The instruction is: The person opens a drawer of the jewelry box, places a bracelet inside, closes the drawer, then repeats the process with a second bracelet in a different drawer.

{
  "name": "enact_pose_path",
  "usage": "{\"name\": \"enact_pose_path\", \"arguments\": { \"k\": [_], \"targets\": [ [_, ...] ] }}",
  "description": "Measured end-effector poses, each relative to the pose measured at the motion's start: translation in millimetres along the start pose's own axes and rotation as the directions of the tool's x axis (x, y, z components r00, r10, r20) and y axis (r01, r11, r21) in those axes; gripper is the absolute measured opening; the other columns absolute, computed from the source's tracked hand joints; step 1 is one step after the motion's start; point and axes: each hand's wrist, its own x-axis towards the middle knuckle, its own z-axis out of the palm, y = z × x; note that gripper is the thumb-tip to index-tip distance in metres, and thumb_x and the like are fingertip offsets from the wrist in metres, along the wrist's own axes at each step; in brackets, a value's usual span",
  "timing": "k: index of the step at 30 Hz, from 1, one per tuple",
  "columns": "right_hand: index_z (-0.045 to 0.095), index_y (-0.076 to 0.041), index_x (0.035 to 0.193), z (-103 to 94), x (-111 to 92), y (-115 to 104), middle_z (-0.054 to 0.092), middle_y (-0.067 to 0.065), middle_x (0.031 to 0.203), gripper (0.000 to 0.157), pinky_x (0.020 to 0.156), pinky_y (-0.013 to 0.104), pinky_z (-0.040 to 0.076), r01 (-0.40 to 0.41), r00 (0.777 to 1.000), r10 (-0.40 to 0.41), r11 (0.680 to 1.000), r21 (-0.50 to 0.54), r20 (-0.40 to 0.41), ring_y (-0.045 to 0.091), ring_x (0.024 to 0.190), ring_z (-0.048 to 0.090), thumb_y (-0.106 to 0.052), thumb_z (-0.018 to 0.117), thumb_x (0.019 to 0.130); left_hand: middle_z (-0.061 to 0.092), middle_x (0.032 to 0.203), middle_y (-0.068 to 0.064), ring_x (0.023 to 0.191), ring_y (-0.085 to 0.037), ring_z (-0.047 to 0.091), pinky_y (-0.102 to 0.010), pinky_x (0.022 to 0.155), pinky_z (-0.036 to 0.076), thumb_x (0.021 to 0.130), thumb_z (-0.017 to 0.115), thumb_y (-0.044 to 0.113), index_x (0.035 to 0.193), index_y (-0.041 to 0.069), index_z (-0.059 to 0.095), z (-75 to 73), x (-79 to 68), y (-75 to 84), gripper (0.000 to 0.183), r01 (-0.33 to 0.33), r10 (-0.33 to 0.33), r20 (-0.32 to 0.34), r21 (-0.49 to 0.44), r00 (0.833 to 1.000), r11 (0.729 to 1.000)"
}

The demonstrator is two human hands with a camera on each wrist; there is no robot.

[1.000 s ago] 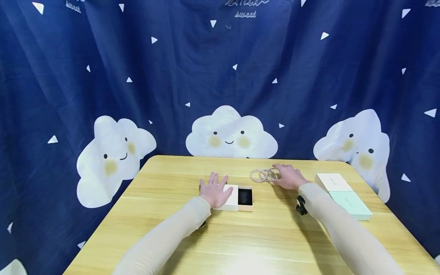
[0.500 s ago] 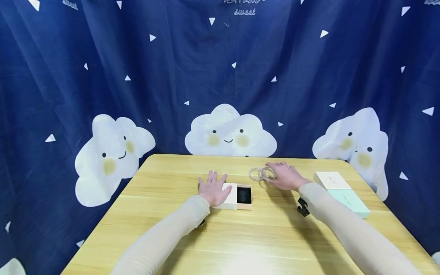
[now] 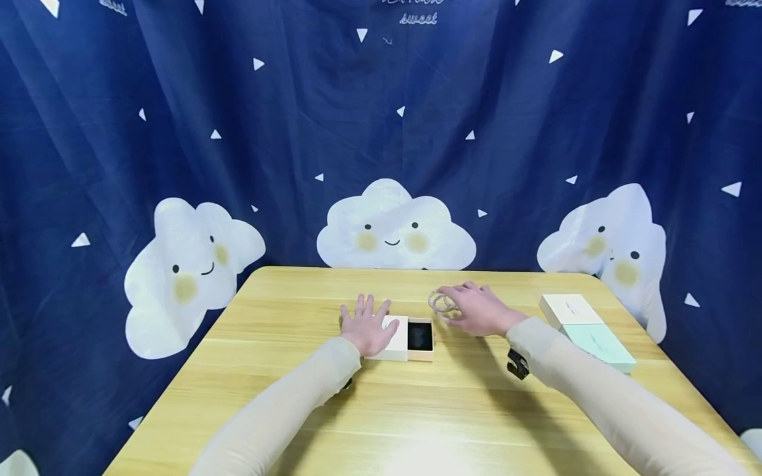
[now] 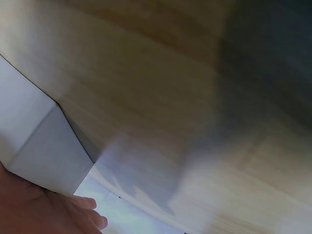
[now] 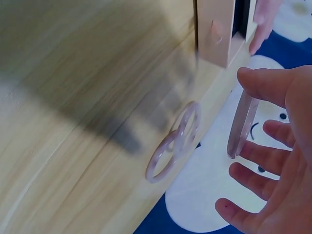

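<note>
My right hand (image 3: 478, 311) pinches a pale pinkish bangle (image 5: 243, 124) between thumb and fingers, raised above the table. Two more bangles (image 5: 162, 161) lie overlapping on the wood; in the head view my right fingers partly cover them. With fingers spread, my left hand (image 3: 365, 330) rests on the white sleeve (image 3: 400, 344) of a drawer box. The box's pink tray (image 3: 421, 356) sticks out to the right and shows a black lining (image 3: 420, 336). In the left wrist view, my left palm (image 4: 39, 207) lies against the sleeve (image 4: 53, 151).
On the right of the wooden table (image 3: 333, 423) stand a white box (image 3: 569, 309) and a mint-green box (image 3: 600, 345), end to end. A navy curtain (image 3: 286, 132) with clouds hangs behind the table's far edge.
My right hand has moved left towards the open tray, carrying one bangle up from the group. The left hand has stayed on the box.
</note>
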Motion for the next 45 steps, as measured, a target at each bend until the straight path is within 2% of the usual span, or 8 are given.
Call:
{"name": "enact_pose_path", "arguments": {
  "k": [5, 11, 14, 24, 31, 38, 45],
  "targets": [
    [0.049, -0.019, 0.148, -1.8, 0.3, -9.6, 0.059, 0.009, 0.144, 0.069, 0.1, 0.07, 0.039, 0.03, 0.999, -0.03, 1.0, 0.006, 0.019, 0.036, 0.133, 0.05, -0.031, 0.079, 0.087, 0.01, 0.17, -0.013, 0.157, -0.035, 0.0, -0.073, 0.117, 0.001, 0.101, 0.019, 0.066, 0.162, 0.033, 0.02, -0.6, 0.7, -1.3, 0.069, 0.001, -0.001, 0.003, 0.001, 1.0, 1.0],
    [0.047, -0.019, 0.149, -3.9, 0.1, -18.3, 0.053, 0.01, 0.15, 0.072, 0.105, 0.076, 0.032, 0.045, 0.997, -0.046, 0.999, 0.018, 0.062, 0.04, 0.136, 0.047, -0.03, 0.08, 0.086, 0.009, 0.17, -0.013, 0.157, -0.034, -0.001, -0.075, 0.116, 0.0, 0.1, 0.019, 0.068, 0.162, 0.034, 0.021, -0.4, 2.1, -2.2, 0.07, -0.003, 0.003, 0.004, -0.002, 1.0, 1.0],
    [0.048, -0.017, 0.148, -4.7, 1.1, -21.7, 0.051, 0.011, 0.151, 0.072, 0.104, 0.076, 0.032, 0.073, 0.995, -0.073, 0.997, 0.001, 0.07, 0.041, 0.136, 0.048, -0.032, 0.081, 0.085, 0.011, 0.169, -0.014, 0.157, -0.035, 0.001, -0.075, 0.115, 0.001, 0.101, 0.021, 0.067, 0.162, 0.033, 0.023, -3.0, 1.0, -2.0, 0.07, -0.008, 0.008, 0.0, -0.009, 1.0, 1.0],
    [0.049, -0.013, 0.148, -8.3, 9.7, -33.8, 0.056, 0.008, 0.147, 0.078, 0.108, 0.072, 0.034, 0.104, 0.984, -0.097, 0.994, -0.036, 0.148, 0.04, 0.138, 0.047, -0.037, 0.083, 0.081, 0.013, 0.169, -0.015, 0.157, -0.034, 0.003, -0.076, 0.115, 0.002, 0.101, 0.021, 0.067, 0.161, 0.033, 0.024, -8.1, -0.9, -1.2, 0.069, -0.016, 0.016, -0.002, 0.001, 1.0, 1.0],
    [0.051, -0.016, 0.146, -7.7, 17.9, -42.9, 0.06, 0.005, 0.143, 0.079, 0.108, 0.067, 0.036, 0.123, 0.976, -0.11, 0.991, -0.06, 0.186, 0.038, 0.138, 0.047, -0.036, 0.086, 0.078, 0.014, 0.169, -0.016, 0.157, -0.035, 0.005, -0.076, 0.115, 0.003, 0.102, 0.021, 0.066, 0.161, 0.032, 0.024, -8.4, -2.3, -1.8, 0.069, -0.019, 0.019, -0.013, 0.006, 1.0, 1.0],
    [0.051, -0.024, 0.147, -4.2, 26.3, -53.4, 0.064, 0.001, 0.136, 0.08, 0.108, 0.062, 0.037, 0.108, 0.964, -0.066, 0.982, -0.152, 0.256, 0.029, 0.135, 0.048, -0.045, 0.084, 0.077, 0.017, 0.168, -0.017, 0.157, -0.035, 0.006, -0.075, 0.116, 0.002, 0.102, 0.022, 0.065, 0.161, 0.031, 0.024, -8.9, -4.6, -1.4, 0.068, -0.013, 0.013, -0.016, -0.001, 1.0, 1.0],
    [0.054, -0.022, 0.145, 1.2, 32.1, -58.1, 0.07, 0.001, 0.128, 0.078, 0.114, 0.055, 0.034, 0.135, 0.953, -0.087, 0.979, -0.152, 0.289, 0.034, 0.131, 0.051, -0.043, 0.084, 0.077, 0.018, 0.168, -0.017, 0.157, -0.035, 0.008, -0.074, 0.116, 0.003, 0.102, 0.021, 0.064, 0.161, 0.03, 0.025, -4.1, -2.8, 0.4, 0.069, -0.01, 0.01, -0.017, 0.003, 1.0, 1.0]
  ]
}}
